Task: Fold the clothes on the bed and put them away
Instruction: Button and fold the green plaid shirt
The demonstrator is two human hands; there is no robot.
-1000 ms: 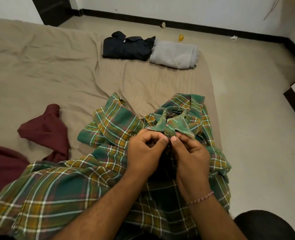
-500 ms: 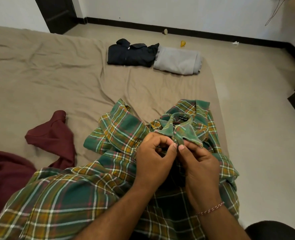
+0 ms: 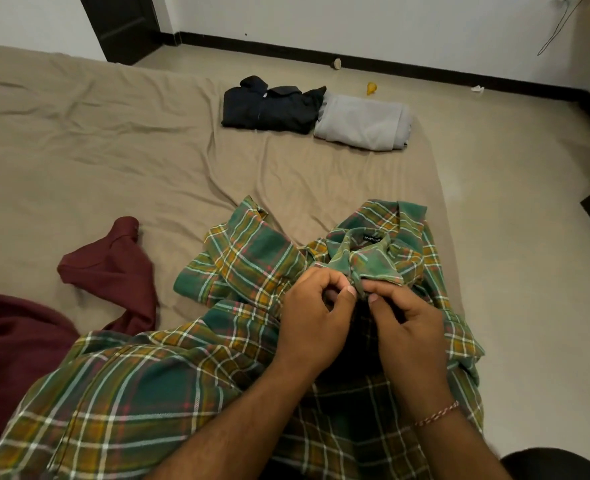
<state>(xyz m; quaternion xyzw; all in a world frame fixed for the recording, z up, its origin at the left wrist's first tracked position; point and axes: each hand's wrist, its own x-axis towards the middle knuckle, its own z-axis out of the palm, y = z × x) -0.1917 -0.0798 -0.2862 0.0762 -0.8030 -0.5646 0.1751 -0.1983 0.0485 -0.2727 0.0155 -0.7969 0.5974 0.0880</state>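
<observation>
1. One green plaid shirt [image 3: 196,386] is lying crumpled on the near right part of the bed [image 3: 79,161], collar pointing away from the person, its right side reaching the bed's right edge.
2. The left hand [image 3: 312,325] and the right hand [image 3: 408,332] are meeting just below the collar; the fingers [image 3: 347,293] of both are curling in and pinching the shirt's front fabric there.
3. Two folded garments are sitting side by side and touching at the far right of the bed: one dark navy garment [image 3: 273,109] and one grey garment [image 3: 363,123].
4. One maroon garment [image 3: 110,271] is lying unfolded at the near left, just beside the shirt.
5. The tan sheet is showing open between the shirt and the folded pair, and across the far left.
6. Bare floor [image 3: 529,271] is running along the bed's right edge.
</observation>
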